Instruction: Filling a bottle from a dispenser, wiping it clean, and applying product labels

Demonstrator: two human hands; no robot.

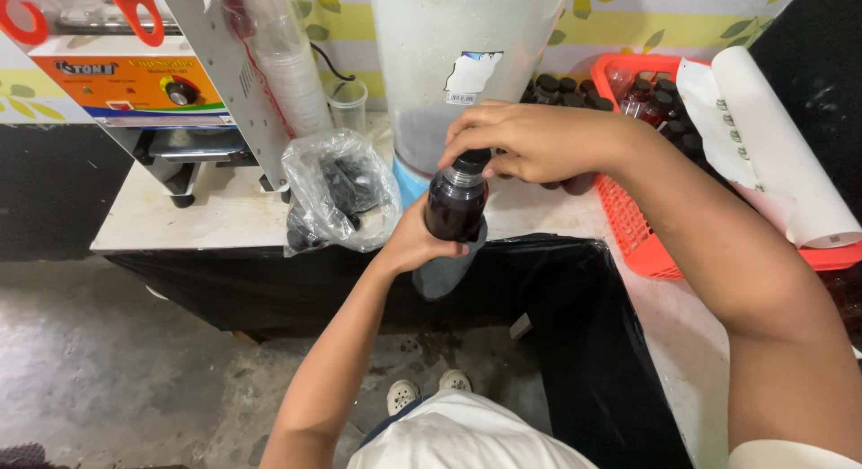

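My left hand point(415, 243) grips a small bottle of dark liquid point(454, 204) around its lower part, together with a grey cloth point(446, 270) that hangs below it. My right hand point(530, 141) is closed over the bottle's black cap point(472, 161) from above. The bottle is upright, above the edge of a white counter point(189, 219) and a black-lined bin point(584, 343).
A red basket point(633, 231) of several dark capped bottles sits at the right, with a white paper roll point(781, 155) on it. Behind the bottle stands a large translucent container point(449, 65). A clear bag of black caps point(341, 195) and a cup-sealing machine point(153, 83) are left.
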